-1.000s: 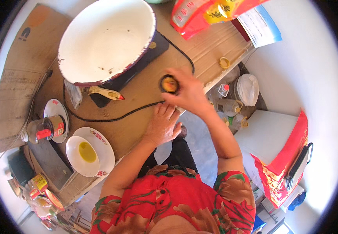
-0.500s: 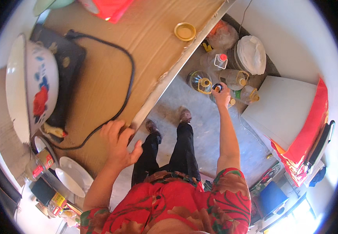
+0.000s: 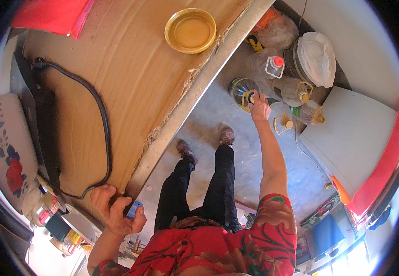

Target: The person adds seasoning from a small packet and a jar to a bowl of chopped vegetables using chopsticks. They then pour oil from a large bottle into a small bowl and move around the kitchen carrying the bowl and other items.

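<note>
My right hand [image 3: 260, 109] reaches down to the floor, its fingers closed around a small dark-rimmed round thing [image 3: 252, 98] at the top of a large bottle with a yellow handle [image 3: 244, 87]. The fingers hide most of that round thing, and I cannot tell whether it belongs to the bottle. Beside this hand stand a clear bottle with a yellow handle and cap [image 3: 282, 123], a bottle with a green label [image 3: 307, 113] and another clear one with a yellow cap [image 3: 291, 89]. My left hand [image 3: 119, 211] holds nothing, fingers apart and bent, at the near table edge.
The wooden table [image 3: 130, 69] bears a yellow round lid [image 3: 190, 31], a black cable [image 3: 105, 119] and a flowered enamel basin [image 3: 10, 152]. Behind the bottles are a red-capped jug [image 3: 273, 64] and a white-covered bucket [image 3: 317, 60]. A white box-like unit [image 3: 351, 133] stands right.
My right hand has moved slightly left and onto the top of the large bottle, uncovering the yellow-handled bottle beside it. The table and its lid appear larger as the view has shifted.
</note>
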Motion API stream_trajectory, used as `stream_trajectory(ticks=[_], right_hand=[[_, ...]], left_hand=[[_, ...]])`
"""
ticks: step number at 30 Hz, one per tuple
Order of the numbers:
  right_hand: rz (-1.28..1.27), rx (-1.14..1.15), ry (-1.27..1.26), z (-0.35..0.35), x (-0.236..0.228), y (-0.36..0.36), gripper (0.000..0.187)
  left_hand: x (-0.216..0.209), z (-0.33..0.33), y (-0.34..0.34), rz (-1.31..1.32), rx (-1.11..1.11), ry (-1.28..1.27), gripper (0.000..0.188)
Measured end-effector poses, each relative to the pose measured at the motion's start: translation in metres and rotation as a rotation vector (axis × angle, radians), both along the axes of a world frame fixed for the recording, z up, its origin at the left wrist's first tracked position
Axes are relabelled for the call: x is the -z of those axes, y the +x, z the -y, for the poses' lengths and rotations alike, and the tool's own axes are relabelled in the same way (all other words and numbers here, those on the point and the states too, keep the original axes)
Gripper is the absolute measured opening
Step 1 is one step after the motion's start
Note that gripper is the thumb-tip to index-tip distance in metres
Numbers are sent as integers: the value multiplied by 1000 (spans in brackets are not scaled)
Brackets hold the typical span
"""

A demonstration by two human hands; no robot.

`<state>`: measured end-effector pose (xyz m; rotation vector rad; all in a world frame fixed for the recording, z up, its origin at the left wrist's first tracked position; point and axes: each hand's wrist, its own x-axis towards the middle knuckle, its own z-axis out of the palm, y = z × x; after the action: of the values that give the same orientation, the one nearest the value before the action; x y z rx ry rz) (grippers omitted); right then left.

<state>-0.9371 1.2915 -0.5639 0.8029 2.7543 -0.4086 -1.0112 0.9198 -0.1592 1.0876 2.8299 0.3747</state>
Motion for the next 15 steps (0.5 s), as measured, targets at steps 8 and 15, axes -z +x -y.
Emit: stream_trajectory(ticks=[8, 15], right_hand=[[49, 19, 19, -13, 6, -4, 54], [-477, 352, -265, 12, -112, -15, 55]], left_hand=[[3, 2, -1, -11, 4, 4, 30], [-1, 1, -6, -12, -3, 58, 27]])
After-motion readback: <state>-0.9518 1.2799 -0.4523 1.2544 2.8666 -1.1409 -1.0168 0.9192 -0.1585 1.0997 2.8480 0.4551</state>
